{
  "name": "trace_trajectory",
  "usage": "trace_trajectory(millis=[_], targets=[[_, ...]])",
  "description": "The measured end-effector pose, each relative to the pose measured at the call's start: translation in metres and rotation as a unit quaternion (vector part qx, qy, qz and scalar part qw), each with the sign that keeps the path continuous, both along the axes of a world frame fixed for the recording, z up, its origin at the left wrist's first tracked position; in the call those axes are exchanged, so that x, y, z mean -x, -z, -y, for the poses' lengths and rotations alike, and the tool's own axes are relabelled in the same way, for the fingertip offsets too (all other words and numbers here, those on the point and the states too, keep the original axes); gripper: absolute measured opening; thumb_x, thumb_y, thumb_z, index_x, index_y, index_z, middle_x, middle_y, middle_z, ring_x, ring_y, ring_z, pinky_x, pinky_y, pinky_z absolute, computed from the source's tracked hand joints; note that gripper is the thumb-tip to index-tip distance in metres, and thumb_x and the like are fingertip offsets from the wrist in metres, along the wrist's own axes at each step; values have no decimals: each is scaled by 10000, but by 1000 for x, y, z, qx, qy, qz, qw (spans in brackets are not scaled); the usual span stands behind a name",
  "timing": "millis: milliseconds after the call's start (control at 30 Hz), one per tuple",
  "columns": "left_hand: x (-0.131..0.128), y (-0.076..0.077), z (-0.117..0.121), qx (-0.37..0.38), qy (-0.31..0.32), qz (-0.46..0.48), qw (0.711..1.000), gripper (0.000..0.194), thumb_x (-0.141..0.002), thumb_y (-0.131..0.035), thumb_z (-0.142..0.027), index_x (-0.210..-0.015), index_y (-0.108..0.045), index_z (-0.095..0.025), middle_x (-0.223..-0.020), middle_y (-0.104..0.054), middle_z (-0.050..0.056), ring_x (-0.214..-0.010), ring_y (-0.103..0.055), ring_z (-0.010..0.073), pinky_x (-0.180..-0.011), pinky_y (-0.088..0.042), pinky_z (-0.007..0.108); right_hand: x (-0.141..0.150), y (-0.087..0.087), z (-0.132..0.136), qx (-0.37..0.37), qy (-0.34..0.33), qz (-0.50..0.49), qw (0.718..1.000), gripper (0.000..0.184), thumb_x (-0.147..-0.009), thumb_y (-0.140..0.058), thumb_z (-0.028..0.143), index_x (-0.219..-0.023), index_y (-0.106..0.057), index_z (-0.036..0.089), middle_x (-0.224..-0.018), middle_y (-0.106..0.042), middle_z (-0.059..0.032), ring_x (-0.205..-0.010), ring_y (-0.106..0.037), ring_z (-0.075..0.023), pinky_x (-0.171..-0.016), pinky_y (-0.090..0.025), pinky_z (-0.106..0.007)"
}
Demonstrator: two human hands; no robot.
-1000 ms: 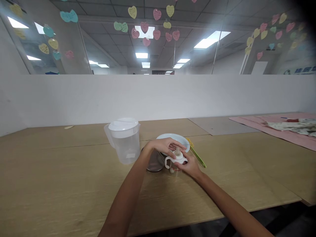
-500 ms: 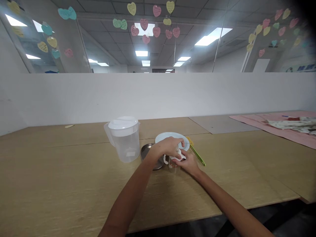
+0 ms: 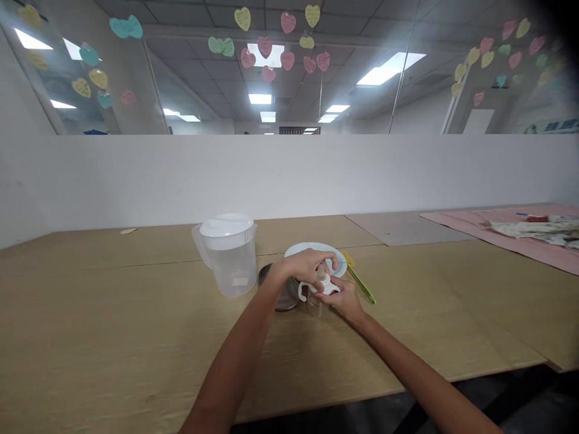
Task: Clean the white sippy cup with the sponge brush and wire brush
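A small clear jar (image 3: 315, 309) with a white lid (image 3: 329, 284) and a white hooked handle (image 3: 301, 292) stands on the table between my hands. My left hand (image 3: 304, 265) reaches over it from above, fingers curled round the clear piece (image 3: 321, 271) on top of the lid. From the right side, my right hand (image 3: 348, 299) grips the edge of the white lid between thumb and fingers. Much of the jar's upper part is hidden by the hands. Behind and left of it lies a round metal dish (image 3: 286, 301), partly covered by my left forearm.
A clear plastic pitcher (image 3: 233, 268) with a white lid stands at the left. Behind my hands sits a pale blue plate (image 3: 312, 246). A green-handled brush (image 3: 362, 284) lies right of it. Farther right is a pink cloth (image 3: 470, 222) with things on it.
My left fingers have shifted slightly on top of the lid, and more of the clear piece shows. The right hand stays at the lid's edge.
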State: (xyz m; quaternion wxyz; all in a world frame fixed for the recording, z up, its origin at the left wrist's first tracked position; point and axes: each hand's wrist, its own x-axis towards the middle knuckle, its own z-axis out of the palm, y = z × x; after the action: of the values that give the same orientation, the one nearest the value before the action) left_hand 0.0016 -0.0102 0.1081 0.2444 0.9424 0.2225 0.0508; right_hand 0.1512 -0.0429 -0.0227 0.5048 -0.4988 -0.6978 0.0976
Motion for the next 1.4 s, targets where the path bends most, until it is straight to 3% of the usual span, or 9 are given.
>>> trace_trajectory(millis=[200, 367, 467, 567, 800, 967, 1067, 1267, 1400], targets=[[3, 4, -7, 62, 29, 29, 997, 485, -525, -668, -166, -969, -478, -209, -834, -558, -33, -694, -490, 104, -572, -354, 188, 0, 1, -2, 20, 0, -19, 1000, 413, -529, -644, 515, -643, -634, 118, -434, -414, 41, -422, -331, -68, -400, -281, -193], [5, -1, 2, 4, 6, -6, 1000, 486, -538, -661, -196, -1004, -525, -218, -866, -542, -18, -778, -498, 134, -598, -363, 194, -1, 1, 0, 19, 20, 25, 999, 434, -578, -626, 488, -821, -648, 128, -446, -481, 34, -420, -407, -89, -430, -348, -205], [5, -4, 7, -15, -3, -32, 999, 528, -548, -650, -182, -1061, -540, -239, -913, -552, -10, -833, -503, 148, -639, -372, 200, -3, 1, 2, -9, 25, 48, 998, 516, -563, -652, 490, -945, -615, 144, -672, -630, -42, -586, -554, -165, -537, -435, -260], [5, -4, 8, -44, -36, -39, 998, 483, -567, -639, -207, -1046, -579, -234, -856, -552, -5, -798, -509, 145, -617, -370, 198, -3, 2, 4, -30, 23, 57, 998, 630, -531, -683, 493, -1048, -552, 157, -876, -644, -92, -758, -589, -221, -649, -462, -317], [4, -3, 14, -82, -78, -55, 992, 432, -556, -670, -300, -981, -620, -239, -818, -582, 1, -714, -532, 144, -544, -368, 201, 6, -2, 9, -27, 56, 66, 996, 424, -570, -639, 472, -841, -547, 159, -702, -595, -32, -623, -532, -158, -570, -419, -262], [-22, 9, 29, -207, -209, -109, 950, 208, -729, -527, -210, -876, -640, -116, -768, -613, 115, -764, -581, 217, -620, -412, 268, 12, -7, 11, -23, 51, 50, 997, 375, -556, -628, 431, -794, -532, 158, -653, -566, -4, -587, -492, -131, -512, -379, -223], [-32, 11, 36, -238, -250, -118, 931, 253, -800, -413, -193, -864, -630, -81, -756, -610, 157, -788, -590, 244, -622, -420, 293, 13, -5, 9, -33, 41, 49, 997, 370, -553, -622, 412, -805, -528, 158, -645, -562, 3, -569, -481, -120, -492, -364, -213], [-8, -7, 42, -217, -210, -71, 951, 304, -770, -447, -356, -924, -614, -154, -846, -639, 99, -769, -577, 219, -616, -405, 284, 6, 1, 6, -56, 21, 89, 994, 376, -616, -602, 463, -840, -543, 167, -672, -573, -6, -582, -492, -120, -513, -371, -219], [8, -14, 37, -173, -154, -28, 972, 225, -724, -466, -216, -891, -616, -212, -878, -640, 23, -735, -557, 144, -583, -369, 222, 3, -2, 8, -44, 12, 120, 992, 401, -649, -586, 496, -876, -557, 167, -742, -593, -40, -642, -524, -145, -561, -395, -235]])
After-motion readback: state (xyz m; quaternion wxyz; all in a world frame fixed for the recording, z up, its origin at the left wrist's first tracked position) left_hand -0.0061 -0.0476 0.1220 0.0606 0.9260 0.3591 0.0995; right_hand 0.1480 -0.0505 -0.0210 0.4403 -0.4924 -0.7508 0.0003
